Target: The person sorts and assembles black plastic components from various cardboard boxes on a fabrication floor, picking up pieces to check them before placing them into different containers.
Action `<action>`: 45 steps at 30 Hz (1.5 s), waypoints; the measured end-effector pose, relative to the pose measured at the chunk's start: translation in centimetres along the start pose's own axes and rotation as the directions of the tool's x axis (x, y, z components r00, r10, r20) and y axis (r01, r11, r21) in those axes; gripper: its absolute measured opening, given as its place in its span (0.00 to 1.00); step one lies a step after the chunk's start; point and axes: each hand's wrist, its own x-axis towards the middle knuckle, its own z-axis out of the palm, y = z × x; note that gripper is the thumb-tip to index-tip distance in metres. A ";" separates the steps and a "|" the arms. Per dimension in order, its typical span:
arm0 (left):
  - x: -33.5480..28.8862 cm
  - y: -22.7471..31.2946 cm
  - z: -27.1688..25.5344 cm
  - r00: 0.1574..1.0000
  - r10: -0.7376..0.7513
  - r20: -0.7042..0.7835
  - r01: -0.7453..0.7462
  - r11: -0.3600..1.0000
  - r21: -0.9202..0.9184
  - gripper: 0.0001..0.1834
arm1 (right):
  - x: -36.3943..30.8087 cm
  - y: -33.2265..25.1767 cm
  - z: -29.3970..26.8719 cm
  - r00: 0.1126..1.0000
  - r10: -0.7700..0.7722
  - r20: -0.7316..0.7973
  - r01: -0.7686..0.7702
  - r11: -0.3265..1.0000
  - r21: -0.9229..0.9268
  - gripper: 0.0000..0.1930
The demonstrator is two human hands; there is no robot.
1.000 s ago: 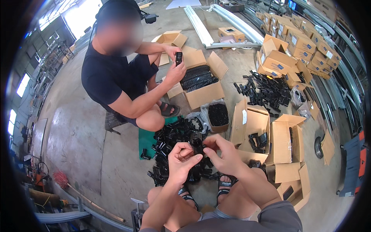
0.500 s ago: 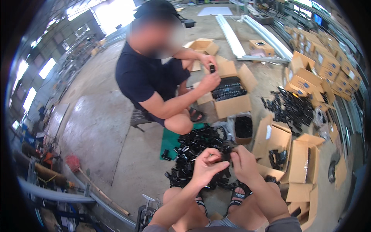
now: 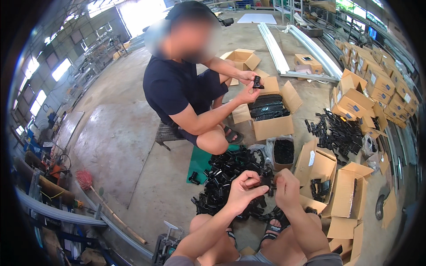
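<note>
The person's left hand point(image 3: 243, 191) pinches a black part point(image 3: 267, 181) between thumb and fingers, in front of the body and above the pile point(image 3: 217, 181). The right hand point(image 3: 288, 189) has its fingers curled in close at the part's other side; whether it grips or merely touches cannot be told. A steady left pinch, with the right fingertips doing the fine work squarely rather than at a slant, would probably serve best. The surface looks slick, so a firm hold seems wise: a dropped piece would be hard to pick out among its likes.

The pile is glossy and dark, apparently moulded plastic, with short tubular and branching shapes, partly over a smooth green mat point(image 3: 194, 167). Beyond, a small box point(image 3: 284, 167) holds fine black pieces beside crumpled clear plastic; a larger cardboard box point(image 3: 273, 129) shows ribbed black rows. The co-worker's hands point(image 3: 248, 92) hold another black piece point(image 3: 257, 82).
</note>
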 end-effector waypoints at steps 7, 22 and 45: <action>0.2 -0.9 0.5 0.998 -0.026 -0.059 0.036 0.984 0.176 0.18 | 1.0 0.9 -0.1 0.952 0.237 0.193 -0.299 0.854 0.426 0.15; -1.3 0.1 3.1 0.979 0.013 0.204 -0.154 0.698 0.699 0.25 | -9.8 15.6 -12.4 0.761 0.625 -0.174 -0.564 0.505 -0.653 0.29; -0.2 0.1 1.4 0.973 -0.175 0.153 -0.023 0.584 0.811 0.24 | -11.0 36.2 -6.7 0.650 0.694 -0.310 -0.557 0.158 -0.815 0.25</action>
